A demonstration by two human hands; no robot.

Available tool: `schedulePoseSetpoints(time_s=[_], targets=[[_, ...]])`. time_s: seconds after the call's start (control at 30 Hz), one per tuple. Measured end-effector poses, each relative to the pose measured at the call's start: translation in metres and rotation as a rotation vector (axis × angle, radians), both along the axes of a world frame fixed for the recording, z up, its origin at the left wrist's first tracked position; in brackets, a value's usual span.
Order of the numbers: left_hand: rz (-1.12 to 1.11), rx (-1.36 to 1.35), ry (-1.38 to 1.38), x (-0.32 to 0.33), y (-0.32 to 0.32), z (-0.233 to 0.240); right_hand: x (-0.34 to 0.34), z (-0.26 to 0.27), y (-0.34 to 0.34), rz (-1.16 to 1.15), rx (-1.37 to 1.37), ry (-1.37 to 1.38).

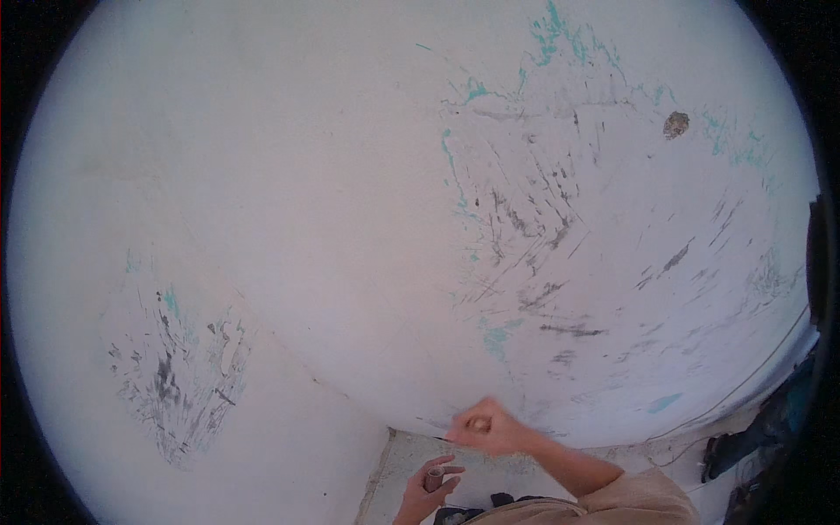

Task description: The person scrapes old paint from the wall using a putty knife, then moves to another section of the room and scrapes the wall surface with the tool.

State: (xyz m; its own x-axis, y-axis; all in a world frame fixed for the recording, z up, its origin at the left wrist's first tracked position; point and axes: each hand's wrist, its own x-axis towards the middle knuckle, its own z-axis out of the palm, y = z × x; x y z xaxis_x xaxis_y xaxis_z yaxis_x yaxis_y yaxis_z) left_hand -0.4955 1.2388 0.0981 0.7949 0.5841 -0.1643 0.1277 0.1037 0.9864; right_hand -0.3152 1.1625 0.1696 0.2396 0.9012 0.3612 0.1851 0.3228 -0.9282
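Note:
In front of me is a pale painted wall (367, 216), with a large scraped patch (623, 216) showing grey streaks and turquoise traces. My right hand (489, 426) is curled at the foot of this wall and blurred. Whether something is inside its fingers I cannot tell; a thin dark edge shows just below its fingertips. Lower down, close to my body, my left hand (423, 495) holds a short reddish-brown roll (434, 480) upright between thumb and fingers. The roll's upper end looks hollow.
A smaller scraped patch (177, 374) marks the adjoining wall to the left. A rough hole (676, 125) pits the main wall at upper right. Along its base at right runs a thin cable (728, 392), near another person's leg (735, 449). Grey floor (410, 453) shows around the corner.

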Motion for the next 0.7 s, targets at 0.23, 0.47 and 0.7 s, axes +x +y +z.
schedulePoseSetpoints(time_s=[0.23,0.47,0.7], targets=[[-0.160,-0.025,0.080,0.004,0.012,0.023,0.046,0.156,-0.059,-0.194,1.057,-0.029],[-0.139,0.028,0.065,0.003,0.013,0.027,0.060,0.168,-0.007,-0.263,0.983,0.119],[-0.146,0.081,0.037,-0.012,0.011,0.024,0.026,0.213,-0.072,-0.215,0.887,-0.323]])
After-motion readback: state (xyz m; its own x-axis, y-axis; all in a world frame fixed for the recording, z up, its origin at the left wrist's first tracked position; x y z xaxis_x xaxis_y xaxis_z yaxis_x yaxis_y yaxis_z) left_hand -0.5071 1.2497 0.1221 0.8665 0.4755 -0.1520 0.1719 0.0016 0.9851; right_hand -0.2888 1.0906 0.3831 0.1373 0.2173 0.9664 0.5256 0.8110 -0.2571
